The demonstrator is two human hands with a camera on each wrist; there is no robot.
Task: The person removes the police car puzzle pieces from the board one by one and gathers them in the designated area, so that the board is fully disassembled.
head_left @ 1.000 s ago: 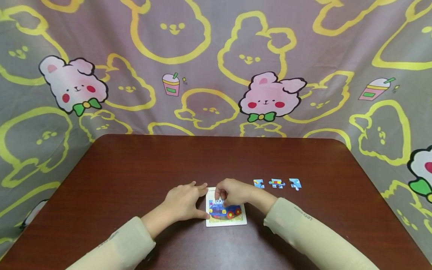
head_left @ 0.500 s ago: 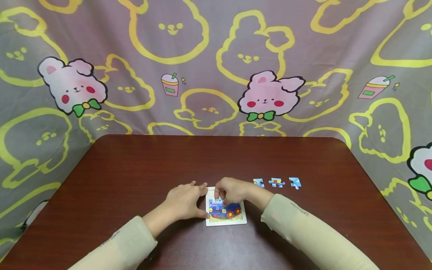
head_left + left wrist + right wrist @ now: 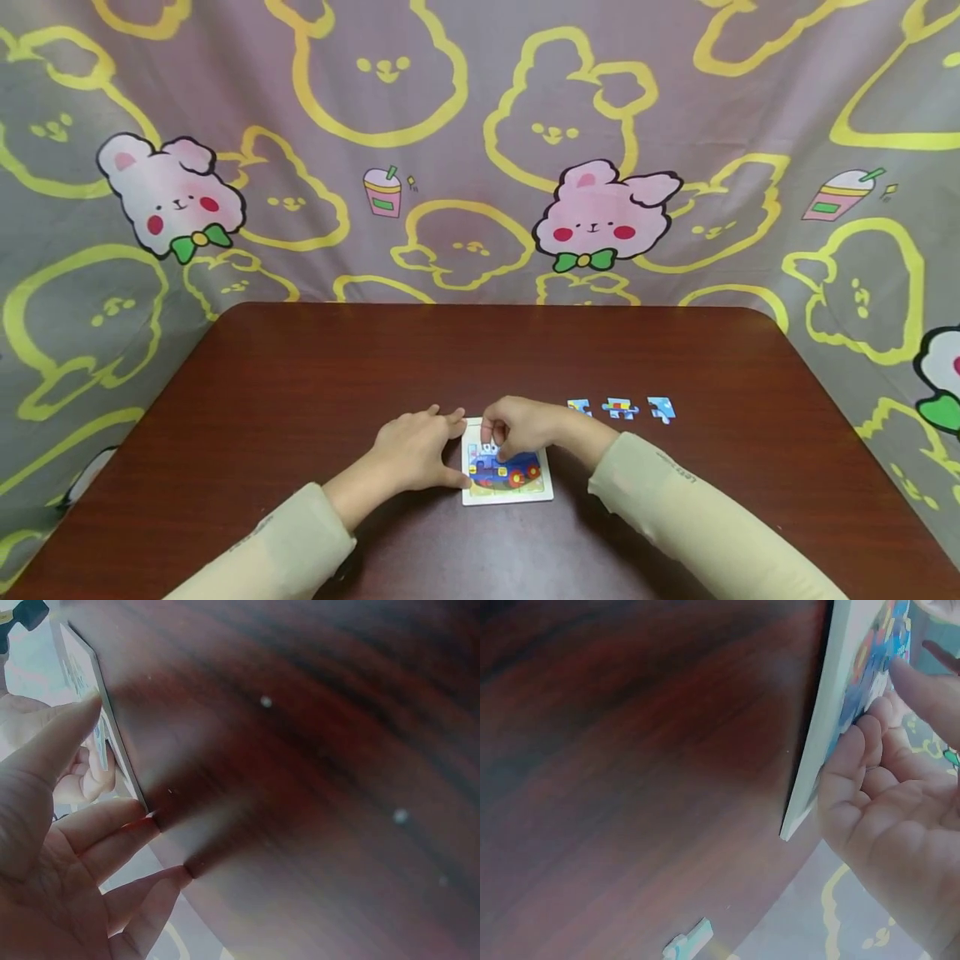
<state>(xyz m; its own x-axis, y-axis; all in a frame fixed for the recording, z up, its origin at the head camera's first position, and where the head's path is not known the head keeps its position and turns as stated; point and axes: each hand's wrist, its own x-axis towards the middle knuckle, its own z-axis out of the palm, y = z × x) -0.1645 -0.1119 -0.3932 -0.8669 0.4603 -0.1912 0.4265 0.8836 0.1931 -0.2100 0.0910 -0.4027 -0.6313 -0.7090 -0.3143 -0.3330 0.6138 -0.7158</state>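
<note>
A square jigsaw board with a white border [image 3: 507, 500] lies on the table, showing a blue cartoon vehicle with red wheels. My left hand [image 3: 418, 450] rests at its left edge, fingers spread and thumb on the lower left border. Over the upper part of the board, my right hand [image 3: 519, 425] pinches a puzzle piece [image 3: 489, 448] with printed eyes. That piece looks tilted up from the board in the left wrist view, where its edge [image 3: 100, 754] shows between the fingers. The right hand covers the board's upper right, so that area is hidden in the head view.
Three loose puzzle pieces lie in a row to the board's right: a left one [image 3: 579, 407], a middle one [image 3: 619, 408] and a right one [image 3: 662, 408]. The dark brown table [image 3: 360, 358] meets a cartoon-printed curtain [image 3: 465, 167] behind it.
Both hands stay almost in place at the board, the right fingers still on the piece with eyes. The whole head view has shifted slightly.
</note>
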